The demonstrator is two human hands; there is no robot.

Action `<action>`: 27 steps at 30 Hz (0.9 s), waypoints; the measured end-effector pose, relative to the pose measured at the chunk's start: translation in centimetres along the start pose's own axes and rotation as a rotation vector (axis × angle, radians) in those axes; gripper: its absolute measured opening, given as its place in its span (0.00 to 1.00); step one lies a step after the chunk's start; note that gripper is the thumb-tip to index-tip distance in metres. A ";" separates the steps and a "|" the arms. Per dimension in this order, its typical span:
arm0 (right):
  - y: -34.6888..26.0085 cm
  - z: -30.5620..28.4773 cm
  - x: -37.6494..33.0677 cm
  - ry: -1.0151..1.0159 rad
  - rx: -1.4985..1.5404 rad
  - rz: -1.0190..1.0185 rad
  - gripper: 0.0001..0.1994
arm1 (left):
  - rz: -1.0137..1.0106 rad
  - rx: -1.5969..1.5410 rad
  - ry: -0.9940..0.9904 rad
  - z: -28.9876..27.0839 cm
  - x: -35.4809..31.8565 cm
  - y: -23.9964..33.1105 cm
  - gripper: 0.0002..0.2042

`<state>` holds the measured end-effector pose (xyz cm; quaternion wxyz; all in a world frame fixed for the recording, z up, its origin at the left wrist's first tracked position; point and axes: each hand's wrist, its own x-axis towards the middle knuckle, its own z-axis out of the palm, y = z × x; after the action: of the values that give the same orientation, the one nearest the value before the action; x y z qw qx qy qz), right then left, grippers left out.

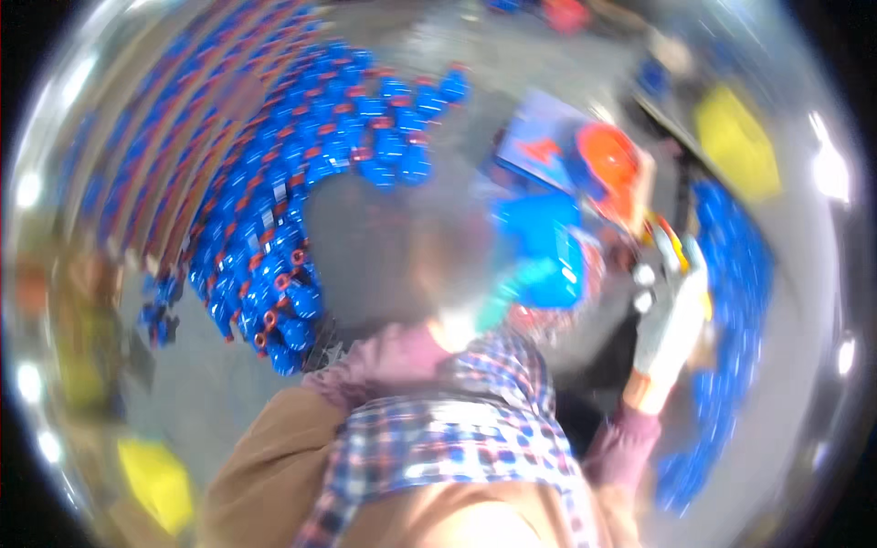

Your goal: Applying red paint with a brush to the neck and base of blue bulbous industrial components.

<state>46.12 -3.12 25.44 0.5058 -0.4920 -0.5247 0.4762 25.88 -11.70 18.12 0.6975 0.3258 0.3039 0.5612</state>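
The picture is smeared by motion. My left hand point(516, 290), in a teal glove, is closed against the side of a glossy blue container point(546, 242) in front of my body; its fingertips are blurred. To the right, my right hand point(671, 306) wears a pale glove with a tan cuff. A narrow yellow and red thing point(676, 245) shows between its fingers, too blurred to name. Just beyond the hands stands a bright orange-red round part point(610, 157), beside a pale blue box point(541, 137) with an orange mark.
Many blue vessels with red-orange rings point(274, 228) stand packed on the left, with rows farther back. More blue pieces point(731, 301) lie along the right. Yellow blurred shapes point(738, 142) appear at the far right and a yellow one point(155, 484) at lower left. Clear plastic point(548, 320) lies below the container.
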 end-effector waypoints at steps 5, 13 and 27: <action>7.6 -8.3 0.5 0.096 0.648 0.196 0.38 | 0.012 -0.175 0.218 -6.6 5.1 -8.8 0.21; 10.1 -9.1 -3.2 0.364 0.950 0.365 0.29 | 0.052 0.274 0.271 -3.9 2.2 -4.4 0.28; 10.1 -10.3 -1.5 0.127 -0.297 -0.217 0.17 | 0.594 1.222 0.199 -2.0 2.1 3.0 0.40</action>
<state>56.74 -3.99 15.58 0.5082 -0.5310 -0.6060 0.3042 22.98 -8.96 19.18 0.1738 0.6772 0.5263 0.4840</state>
